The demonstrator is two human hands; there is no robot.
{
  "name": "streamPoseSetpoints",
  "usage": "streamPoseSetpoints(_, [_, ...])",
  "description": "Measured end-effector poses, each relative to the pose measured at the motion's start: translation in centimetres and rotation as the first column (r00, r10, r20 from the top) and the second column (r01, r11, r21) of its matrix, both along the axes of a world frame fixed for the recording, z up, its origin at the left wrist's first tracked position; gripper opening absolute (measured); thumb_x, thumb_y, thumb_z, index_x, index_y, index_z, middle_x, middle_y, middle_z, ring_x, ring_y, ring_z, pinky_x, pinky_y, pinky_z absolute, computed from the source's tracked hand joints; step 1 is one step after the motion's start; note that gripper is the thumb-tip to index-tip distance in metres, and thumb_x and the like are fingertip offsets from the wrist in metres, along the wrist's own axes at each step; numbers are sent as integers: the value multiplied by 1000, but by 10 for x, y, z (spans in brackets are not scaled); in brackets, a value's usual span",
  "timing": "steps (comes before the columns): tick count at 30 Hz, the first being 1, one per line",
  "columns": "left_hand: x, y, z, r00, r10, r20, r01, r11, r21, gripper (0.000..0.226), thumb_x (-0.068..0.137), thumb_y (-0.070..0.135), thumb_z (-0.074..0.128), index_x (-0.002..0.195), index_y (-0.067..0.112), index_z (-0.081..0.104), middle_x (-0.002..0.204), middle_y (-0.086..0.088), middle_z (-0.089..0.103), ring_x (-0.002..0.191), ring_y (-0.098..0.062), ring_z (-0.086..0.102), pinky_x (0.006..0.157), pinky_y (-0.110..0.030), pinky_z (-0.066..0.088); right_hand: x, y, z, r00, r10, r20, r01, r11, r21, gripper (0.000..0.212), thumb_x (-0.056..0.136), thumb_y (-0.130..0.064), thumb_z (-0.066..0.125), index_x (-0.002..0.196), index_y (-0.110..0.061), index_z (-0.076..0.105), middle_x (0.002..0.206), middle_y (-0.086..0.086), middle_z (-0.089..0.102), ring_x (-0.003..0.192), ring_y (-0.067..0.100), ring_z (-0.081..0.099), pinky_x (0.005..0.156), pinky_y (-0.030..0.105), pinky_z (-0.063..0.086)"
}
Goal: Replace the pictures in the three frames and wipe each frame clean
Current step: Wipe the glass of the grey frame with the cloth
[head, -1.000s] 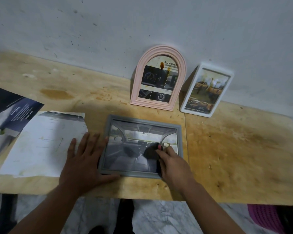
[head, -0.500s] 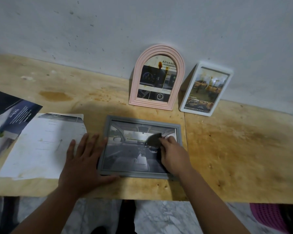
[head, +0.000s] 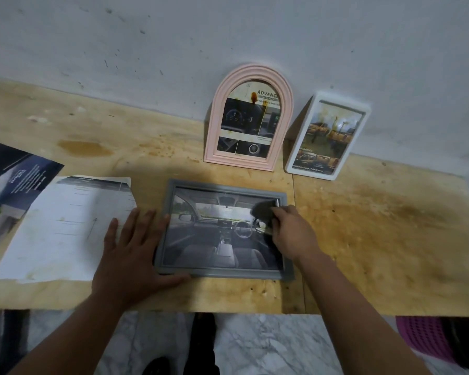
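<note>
A grey frame (head: 222, 273) with a car-interior picture lies flat near the table's front edge. My left hand (head: 132, 255) presses flat on its left edge, thumb along the bottom rail. My right hand (head: 290, 234) holds a dark cloth (head: 261, 211) against the glass near the frame's top right corner. A pink arched frame (head: 214, 123) and a white frame (head: 360, 131) lean on the wall behind; both of their pictures show brown stains.
A stained white sheet (head: 63, 228) and a dark brochure (head: 19, 177) lie to the left on the wooden table (head: 377, 239). The table's front edge is close to my arms. A pink basket (head: 420, 339) stands under the right side.
My right hand has slid the cloth from the frame's lower right up to its top right corner. My left hand has stayed put on the left edge.
</note>
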State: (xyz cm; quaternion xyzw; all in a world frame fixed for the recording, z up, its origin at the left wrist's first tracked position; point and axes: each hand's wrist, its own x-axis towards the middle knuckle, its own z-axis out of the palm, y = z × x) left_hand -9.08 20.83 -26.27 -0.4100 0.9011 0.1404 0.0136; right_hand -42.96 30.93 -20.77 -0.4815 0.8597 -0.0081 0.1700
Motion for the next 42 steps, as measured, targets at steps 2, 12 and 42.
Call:
streamPoseSetpoints(2, [0,0,1,1000,-1,-15,1,1000,0,132,65,106,40,166,25,16,174,-8,11,161,-32,2,126,-64,9,11,9,-3,1000,7,20,-7,1000,-7,38,104,-23,45,139,-21,57,130,9,53,99,32,63,79,40,54])
streamPoseSetpoints(12, [1,1,2,1000,0,-28,0,1000,-5,133,64,106,39,166,23,19,174,-8,13,161,-32,4,125,-65,10,50,54,19,899,111,424,-168,981,101,35,105,-19,49,134,-27,65,113,-4,63,78,15,63,67,29,50])
streamPoseSetpoints(42, [2,1,1,999,0,-42,0,1000,1,131,66,105,42,165,22,22,173,-9,16,161,-33,7,125,-66,12,67,41,-2,974,-223,-34,224,974,18,32,101,-24,47,128,-21,63,126,5,52,88,29,67,67,35,50])
